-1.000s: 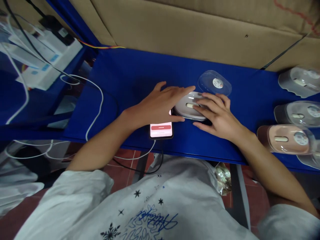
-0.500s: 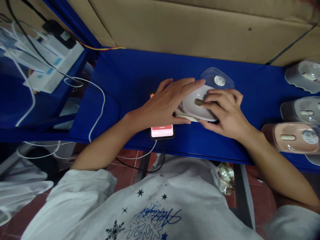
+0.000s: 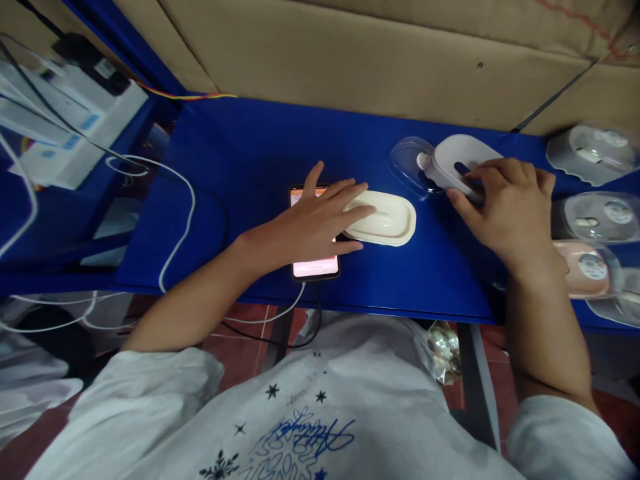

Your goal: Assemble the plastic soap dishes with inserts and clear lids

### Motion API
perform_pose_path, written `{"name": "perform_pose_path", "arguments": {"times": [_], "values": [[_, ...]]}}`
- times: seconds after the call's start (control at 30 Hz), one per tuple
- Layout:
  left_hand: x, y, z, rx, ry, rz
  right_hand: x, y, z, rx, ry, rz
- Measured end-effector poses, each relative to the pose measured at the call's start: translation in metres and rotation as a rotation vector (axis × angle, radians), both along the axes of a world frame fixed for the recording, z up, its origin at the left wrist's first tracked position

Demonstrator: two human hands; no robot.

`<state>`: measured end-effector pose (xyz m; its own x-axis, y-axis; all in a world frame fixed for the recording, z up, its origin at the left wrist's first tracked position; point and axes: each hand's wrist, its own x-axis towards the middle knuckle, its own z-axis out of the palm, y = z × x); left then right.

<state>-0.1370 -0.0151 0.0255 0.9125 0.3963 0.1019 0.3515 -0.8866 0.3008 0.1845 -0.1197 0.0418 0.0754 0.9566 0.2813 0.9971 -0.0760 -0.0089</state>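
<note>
Centre frame, the cream tray (image 3: 393, 223) looks like smooth, glossy plastic; right of centre, the pale lid (image 3: 453, 157) is smooth plastic with a softer, near-matt finish. The clear cover (image 3: 406, 160) is thin, shiny plastic. Beneath, the blue shelf (image 3: 260, 147) has a smooth, faintly glossy surface. Along the top, matt brown cardboard (image 3: 350, 60); bottom, creased, matt cloth on the shirt (image 3: 385, 393).

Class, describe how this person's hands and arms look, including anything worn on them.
The left hand and right hand have five fingers each and are bare: no gloves, rings or watch show. The left sleeve and right sleeve are short, loose and whitish, with no print visible.
</note>
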Motion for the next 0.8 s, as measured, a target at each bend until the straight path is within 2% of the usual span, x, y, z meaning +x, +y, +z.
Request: {"name": "perform_pose_path", "arguments": {"times": [0.13, 0.23, 0.3, 0.37, 0.43, 0.5, 0.57, 0.63, 0.73, 0.8], "values": [[0.001, -0.001, 0.0, 0.03, 0.012, -0.011, 0.003, 0.001, -0.006, -0.107, -0.048, -0.214], [0.002, -0.002, 0.0, 0.066, 0.004, -0.02, 0.007, 0.003, -0.006, -0.086, -0.047, -0.274], [0.002, -0.003, 0.002, 0.07, -0.021, -0.005, 0.003, 0.004, -0.004, 0.01, -0.013, -0.157], [0.003, -0.004, 0.005, 0.056, -0.054, 0.018, -0.008, 0.003, -0.004, 0.047, 0.068, 0.131], [0.003, -0.004, 0.008, 0.038, -0.089, 0.034, -0.025, 0.001, -0.008, -0.027, 0.159, 0.441], [0.004, -0.003, 0.011, 0.015, -0.126, 0.043, -0.041, -0.001, -0.016, -0.134, 0.207, 0.612], [0.003, -0.001, 0.014, -0.016, -0.178, 0.044, -0.052, 0.0, -0.025, -0.194, 0.217, 0.646], [0.002, 0.002, 0.016, -0.056, -0.248, 0.037, -0.053, 0.002, -0.031, -0.191, 0.255, 0.627], [0.001, 0.003, 0.018, -0.151, -0.384, 0.04, -0.045, 0.008, -0.033, -0.076, 0.397, 0.533], [0.001, 0.003, 0.016, -0.252, -0.48, 0.065, -0.04, 0.011, -0.031, 0.019, 0.527, 0.417]]}}
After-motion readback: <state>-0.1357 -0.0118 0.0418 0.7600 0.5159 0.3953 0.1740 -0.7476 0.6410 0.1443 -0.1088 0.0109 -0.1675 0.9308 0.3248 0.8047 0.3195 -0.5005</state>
